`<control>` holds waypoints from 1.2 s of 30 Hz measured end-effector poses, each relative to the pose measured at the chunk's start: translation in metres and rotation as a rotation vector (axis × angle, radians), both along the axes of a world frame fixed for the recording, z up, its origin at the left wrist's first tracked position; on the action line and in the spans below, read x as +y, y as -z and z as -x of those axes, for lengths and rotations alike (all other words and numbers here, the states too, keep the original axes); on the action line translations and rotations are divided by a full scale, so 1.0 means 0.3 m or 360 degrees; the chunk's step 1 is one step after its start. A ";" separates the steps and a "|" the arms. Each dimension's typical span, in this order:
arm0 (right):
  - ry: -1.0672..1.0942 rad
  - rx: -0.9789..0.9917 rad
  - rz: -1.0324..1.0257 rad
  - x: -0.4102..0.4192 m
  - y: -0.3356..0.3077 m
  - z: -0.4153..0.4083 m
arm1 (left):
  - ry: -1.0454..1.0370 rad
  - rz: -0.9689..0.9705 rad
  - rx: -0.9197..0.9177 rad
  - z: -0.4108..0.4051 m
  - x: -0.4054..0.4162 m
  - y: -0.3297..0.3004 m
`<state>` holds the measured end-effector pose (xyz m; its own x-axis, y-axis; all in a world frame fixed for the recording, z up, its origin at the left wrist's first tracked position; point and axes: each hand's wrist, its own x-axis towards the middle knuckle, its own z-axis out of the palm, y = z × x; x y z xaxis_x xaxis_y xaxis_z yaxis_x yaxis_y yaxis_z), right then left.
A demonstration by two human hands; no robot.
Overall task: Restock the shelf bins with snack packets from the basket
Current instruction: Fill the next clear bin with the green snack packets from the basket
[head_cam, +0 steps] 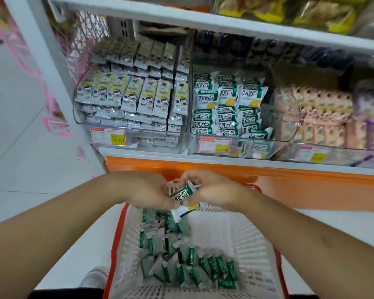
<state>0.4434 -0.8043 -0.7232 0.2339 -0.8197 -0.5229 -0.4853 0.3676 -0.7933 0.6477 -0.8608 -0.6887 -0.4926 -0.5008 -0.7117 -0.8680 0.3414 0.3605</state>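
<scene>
A white basket (251, 244) with a red rim stands below me, holding several green-and-white snack packets (181, 262). Above its far end, my left hand (147, 192) and my right hand (212, 188) meet and together hold a small bunch of the same green packets (183, 194); another packet (181, 212) hangs just under them. On the shelf ahead, a clear bin (216, 143) holds stacked matching green packets (227, 104).
A clear bin of grey-and-yellow packets (134, 98) stands left of the green one, and pink packets (315, 113) fill the bin on the right. An orange shelf base (289, 182) runs behind the basket. Yellow bags (289, 11) sit on the shelf above. White floor lies to the left.
</scene>
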 end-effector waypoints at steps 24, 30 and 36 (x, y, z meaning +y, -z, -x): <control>0.0585 0.1095 0.1227 -0.319 -0.354 0.409 | -0.0481 0.0821 0.1128 0.254 -0.048 -0.150; 0.0549 0.1147 0.1303 -0.481 -0.263 0.425 | -0.0422 0.0889 0.1132 0.258 -0.048 -0.132; 0.0443 0.1397 0.1367 -0.501 -0.223 0.413 | -0.0435 0.0894 0.1137 0.261 -0.048 -0.122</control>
